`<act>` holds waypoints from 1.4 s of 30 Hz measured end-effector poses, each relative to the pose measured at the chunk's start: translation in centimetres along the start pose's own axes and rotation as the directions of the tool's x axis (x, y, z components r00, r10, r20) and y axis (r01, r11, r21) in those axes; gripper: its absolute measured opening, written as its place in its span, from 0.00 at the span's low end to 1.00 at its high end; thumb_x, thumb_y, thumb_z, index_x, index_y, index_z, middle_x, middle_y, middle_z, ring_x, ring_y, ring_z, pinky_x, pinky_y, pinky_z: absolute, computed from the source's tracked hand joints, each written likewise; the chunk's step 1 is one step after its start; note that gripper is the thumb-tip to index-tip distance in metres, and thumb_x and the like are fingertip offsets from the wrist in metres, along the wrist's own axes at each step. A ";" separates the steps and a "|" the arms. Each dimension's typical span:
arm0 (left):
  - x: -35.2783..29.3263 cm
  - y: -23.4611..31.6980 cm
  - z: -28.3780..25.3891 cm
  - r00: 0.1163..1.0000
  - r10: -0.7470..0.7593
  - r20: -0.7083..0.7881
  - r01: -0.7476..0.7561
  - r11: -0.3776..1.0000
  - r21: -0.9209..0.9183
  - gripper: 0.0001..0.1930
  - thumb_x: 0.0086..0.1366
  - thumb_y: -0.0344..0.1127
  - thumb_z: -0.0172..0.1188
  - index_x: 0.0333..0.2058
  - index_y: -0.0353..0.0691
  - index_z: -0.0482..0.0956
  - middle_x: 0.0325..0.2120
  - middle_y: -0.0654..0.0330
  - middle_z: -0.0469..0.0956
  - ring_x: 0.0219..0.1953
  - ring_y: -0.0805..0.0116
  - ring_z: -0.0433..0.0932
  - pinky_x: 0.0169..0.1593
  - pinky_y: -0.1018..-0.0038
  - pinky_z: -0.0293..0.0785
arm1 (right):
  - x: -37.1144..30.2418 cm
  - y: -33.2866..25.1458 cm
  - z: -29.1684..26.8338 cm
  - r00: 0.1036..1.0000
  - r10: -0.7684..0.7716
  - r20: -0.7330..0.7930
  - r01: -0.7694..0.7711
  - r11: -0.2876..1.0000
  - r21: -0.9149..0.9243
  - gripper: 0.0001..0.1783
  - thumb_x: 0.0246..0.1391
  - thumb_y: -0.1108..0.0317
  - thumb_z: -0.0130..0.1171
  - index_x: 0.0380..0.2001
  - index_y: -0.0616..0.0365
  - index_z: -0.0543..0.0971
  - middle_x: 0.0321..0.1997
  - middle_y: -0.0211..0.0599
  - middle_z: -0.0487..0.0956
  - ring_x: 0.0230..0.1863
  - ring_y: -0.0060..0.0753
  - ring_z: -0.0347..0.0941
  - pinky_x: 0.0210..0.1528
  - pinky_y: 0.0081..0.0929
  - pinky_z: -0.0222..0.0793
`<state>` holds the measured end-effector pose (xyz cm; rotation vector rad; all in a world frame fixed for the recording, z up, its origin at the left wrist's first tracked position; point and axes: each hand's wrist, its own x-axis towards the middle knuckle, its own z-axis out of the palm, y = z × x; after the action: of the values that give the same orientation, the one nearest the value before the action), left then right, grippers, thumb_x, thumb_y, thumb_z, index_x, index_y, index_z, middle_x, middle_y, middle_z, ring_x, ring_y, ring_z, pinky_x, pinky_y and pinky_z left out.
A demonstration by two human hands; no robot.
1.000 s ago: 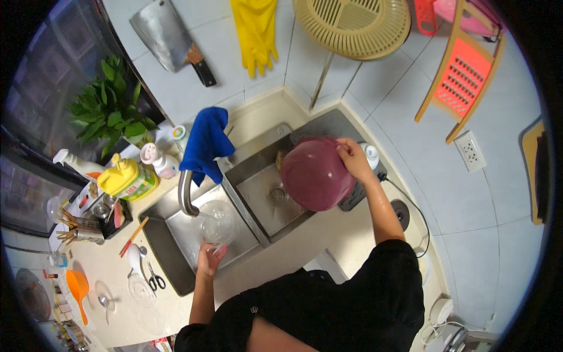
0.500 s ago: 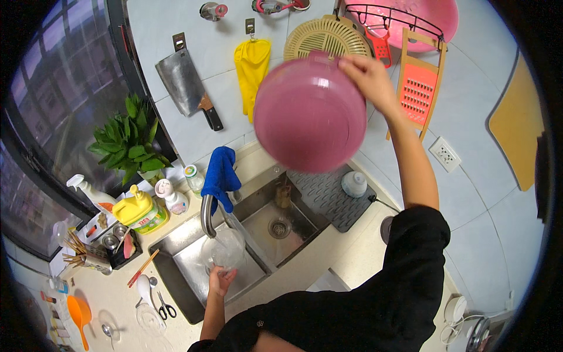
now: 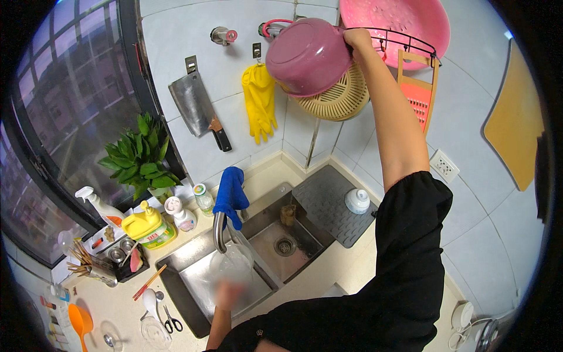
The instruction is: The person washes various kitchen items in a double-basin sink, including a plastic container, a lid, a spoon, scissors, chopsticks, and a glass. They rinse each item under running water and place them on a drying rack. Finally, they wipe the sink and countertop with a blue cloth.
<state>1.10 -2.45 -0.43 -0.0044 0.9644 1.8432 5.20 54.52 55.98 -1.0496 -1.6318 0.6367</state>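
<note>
The mauve basin (image 3: 305, 61), round with no long axis, lies directly left of the right hand (image 3: 359, 41), its underside tilted into view before the tan slotted colander (image 3: 340, 101) on the wall; those fingers are closed on its edge. Well below, the left hand (image 3: 230, 294) is nearer the clear bowl (image 3: 232, 263) under the faucet (image 3: 219, 236); its fingers are blurred, so their opening and grip cannot be told.

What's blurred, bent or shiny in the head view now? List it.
Head view: left hand smeared by blur; cleaver fairly crisp; window frame bowed toward the left rim; bright reflections on the sink; black corners around the fisheye image.
</note>
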 end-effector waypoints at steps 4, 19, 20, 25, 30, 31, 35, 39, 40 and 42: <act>0.1 0.0 -0.8 0.997 0.051 0.060 -0.054 0.997 0.058 0.18 0.64 0.47 0.35 0.30 0.42 0.69 0.28 0.57 0.73 0.32 0.63 0.72 0.38 0.63 0.68 | -0.7 -1.5 1.0 0.998 -0.047 0.037 0.054 0.976 -0.211 0.18 0.37 0.72 0.48 0.35 0.69 0.73 0.39 0.52 0.73 0.42 0.40 0.70 0.40 0.29 0.65; 0.1 -0.1 0.4 1.000 0.014 0.021 -0.016 0.994 0.105 0.18 0.63 0.48 0.35 0.33 0.41 0.68 0.27 0.58 0.71 0.29 0.66 0.70 0.35 0.67 0.68 | -3.1 -3.0 -0.6 0.954 0.008 0.300 -0.014 1.000 0.019 0.16 0.38 0.74 0.48 0.32 0.76 0.71 0.36 0.49 0.73 0.38 0.38 0.70 0.37 0.32 0.66; 0.1 -0.2 0.2 1.000 0.019 0.025 -0.022 0.993 0.119 0.18 0.63 0.48 0.35 0.33 0.41 0.68 0.27 0.58 0.71 0.28 0.66 0.69 0.34 0.68 0.67 | -3.7 -3.5 -0.6 0.947 0.053 0.316 -0.045 0.998 -0.033 0.17 0.38 0.74 0.48 0.33 0.76 0.71 0.36 0.49 0.73 0.39 0.38 0.70 0.37 0.32 0.66; -0.4 0.5 3.0 0.990 -0.102 -0.102 0.104 0.994 0.018 0.16 0.64 0.46 0.35 0.30 0.43 0.68 0.24 0.61 0.70 0.27 0.68 0.68 0.32 0.71 0.66 | -0.8 -0.4 -0.6 0.984 -0.014 0.176 0.057 0.969 -0.242 0.16 0.38 0.76 0.46 0.34 0.72 0.72 0.38 0.51 0.73 0.40 0.39 0.70 0.40 0.33 0.65; 0.8 0.0 -0.6 0.983 -0.134 -0.130 0.131 0.991 -0.032 0.24 0.50 0.41 0.48 0.46 0.47 0.53 0.39 0.50 0.57 0.39 0.55 0.63 0.42 0.63 0.65 | -3.9 -3.8 -1.4 0.931 -0.224 0.287 0.364 0.590 -0.721 0.20 0.41 0.63 0.43 0.35 0.62 0.75 0.41 0.50 0.72 0.45 0.48 0.68 0.45 0.35 0.64; 1.1 -0.1 -1.1 0.963 -0.187 -0.193 0.178 0.982 -0.064 0.39 0.44 0.39 0.55 0.55 0.49 0.45 0.48 0.44 0.52 0.45 0.48 0.62 0.48 0.59 0.65 | -2.2 -3.2 -0.9 0.938 -0.244 0.247 0.344 0.562 -0.752 0.19 0.40 0.64 0.45 0.35 0.60 0.75 0.40 0.51 0.73 0.44 0.47 0.69 0.45 0.35 0.63; -0.1 -0.4 0.4 0.992 -0.069 -0.103 0.072 0.997 0.023 0.11 0.57 0.44 0.42 0.36 0.45 0.60 0.29 0.57 0.62 0.30 0.62 0.64 0.35 0.66 0.64 | -1.4 -2.2 -1.6 0.982 0.051 0.183 0.027 0.917 -0.398 0.18 0.36 0.68 0.48 0.31 0.71 0.74 0.36 0.48 0.75 0.39 0.37 0.72 0.39 0.30 0.66; 0.3 -0.4 0.1 0.971 -0.171 -0.165 0.151 0.980 -0.128 0.36 0.46 0.36 0.53 0.55 0.47 0.47 0.46 0.47 0.53 0.44 0.47 0.62 0.46 0.58 0.66 | 0.5 -0.5 -1.3 0.951 -0.299 0.085 0.279 0.700 -0.657 0.20 0.35 0.63 0.46 0.31 0.67 0.75 0.37 0.53 0.74 0.38 0.48 0.72 0.41 0.32 0.65; 0.0 -0.1 0.0 0.969 -0.152 -0.195 0.131 0.985 -0.112 0.34 0.47 0.36 0.52 0.53 0.46 0.48 0.45 0.48 0.55 0.43 0.48 0.63 0.45 0.59 0.66 | -1.1 -1.2 -1.0 0.960 -0.272 0.061 0.247 0.729 -0.639 0.21 0.35 0.62 0.46 0.31 0.66 0.75 0.37 0.53 0.74 0.39 0.48 0.71 0.41 0.32 0.65; -0.7 0.6 -0.3 0.957 -0.099 -0.272 0.084 0.994 -0.069 0.27 0.50 0.38 0.51 0.49 0.43 0.54 0.42 0.50 0.60 0.41 0.52 0.66 0.44 0.61 0.67 | -4.0 -2.4 -0.2 0.977 -0.211 0.021 0.182 0.785 -0.592 0.22 0.34 0.61 0.46 0.32 0.64 0.74 0.38 0.53 0.73 0.40 0.49 0.70 0.43 0.32 0.64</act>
<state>0.91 -3.29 0.01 -0.3435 1.0827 1.8133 4.91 49.88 56.15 -1.2942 -1.9208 -0.0645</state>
